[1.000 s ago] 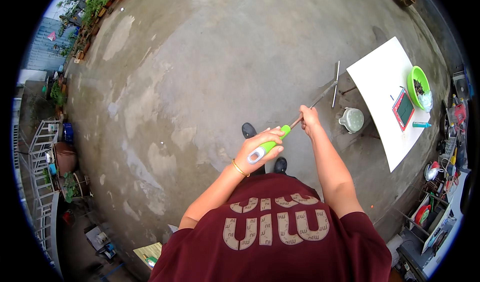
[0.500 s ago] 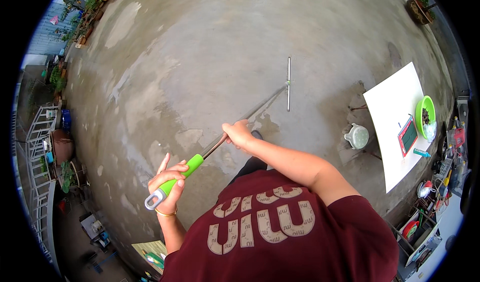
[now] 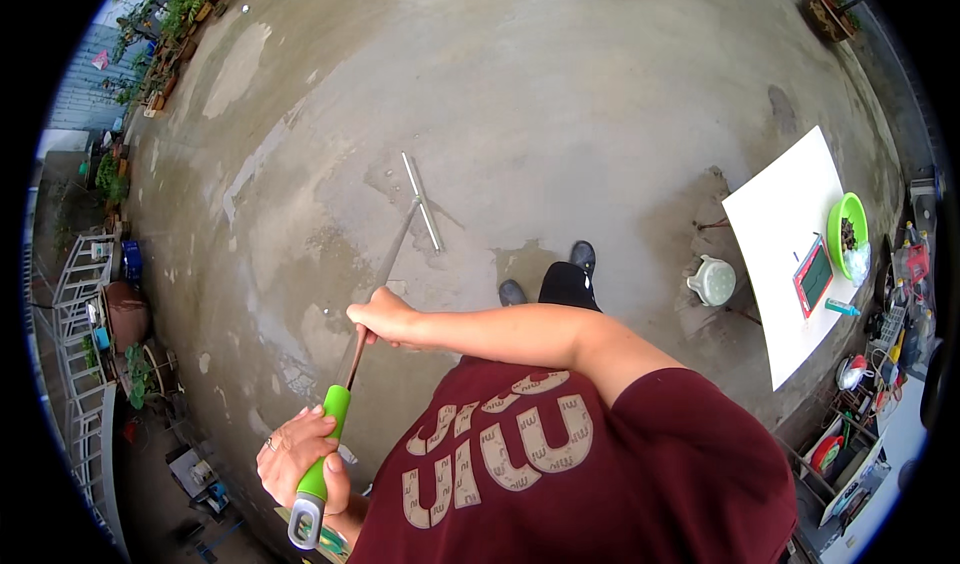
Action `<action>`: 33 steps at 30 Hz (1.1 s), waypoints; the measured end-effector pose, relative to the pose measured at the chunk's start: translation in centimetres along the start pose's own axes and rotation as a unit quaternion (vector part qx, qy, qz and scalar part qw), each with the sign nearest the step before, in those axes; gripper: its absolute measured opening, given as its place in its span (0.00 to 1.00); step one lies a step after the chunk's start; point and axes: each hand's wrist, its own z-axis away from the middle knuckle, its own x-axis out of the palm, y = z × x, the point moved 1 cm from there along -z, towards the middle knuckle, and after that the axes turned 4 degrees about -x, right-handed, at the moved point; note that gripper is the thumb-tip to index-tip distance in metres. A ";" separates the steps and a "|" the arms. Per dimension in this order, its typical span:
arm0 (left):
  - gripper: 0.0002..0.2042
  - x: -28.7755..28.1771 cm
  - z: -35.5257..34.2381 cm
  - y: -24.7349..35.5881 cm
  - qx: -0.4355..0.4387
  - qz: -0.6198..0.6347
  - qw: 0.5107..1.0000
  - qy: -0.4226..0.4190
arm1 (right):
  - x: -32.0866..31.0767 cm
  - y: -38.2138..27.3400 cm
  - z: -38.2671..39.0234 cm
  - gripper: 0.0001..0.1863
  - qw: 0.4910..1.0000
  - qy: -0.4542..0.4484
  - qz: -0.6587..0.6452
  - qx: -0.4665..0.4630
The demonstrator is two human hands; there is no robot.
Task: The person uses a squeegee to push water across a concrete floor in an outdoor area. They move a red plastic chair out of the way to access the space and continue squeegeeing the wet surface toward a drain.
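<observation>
A long-handled floor squeegee reaches out ahead of me, its thin straight blade lying on the wet concrete floor. My left hand is wrapped round the green grip at the pole's near end, just above a grey hanging loop. Farther up, my right hand is closed round the metal pole, with that forearm stretched across my front. Both my dark shoes stand to the right of the blade.
To the right, a white table bears a green basin and a red-framed board. A pale stool stands beside it. Potted plants line the far left; a white metal rack stands at left.
The squeegee blade has swept left and closer to me, and its angle has turned. My right hand moved left with the pole; my left hand moved down. Both shoes now show.
</observation>
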 end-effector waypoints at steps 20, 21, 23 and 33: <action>0.11 42.4 -16.9 6.6 0.032 0.433 0.816 -0.382 | -48.4 3.3 21.5 0.12 0.779 0.591 -0.209 -0.023; 0.11 43.0 -17.1 6.7 0.037 0.420 0.823 -0.380 | -49.0 3.9 21.6 0.12 0.774 0.593 -0.220 -0.023; 0.10 42.8 -17.9 6.8 0.045 0.391 0.837 -0.379 | -49.0 3.5 21.6 0.12 0.777 0.586 -0.227 -0.030; 0.05 25.8 -23.6 4.7 0.071 0.240 0.944 -0.215 | -35.9 -8.2 12.8 0.18 0.942 0.302 -0.136 -0.055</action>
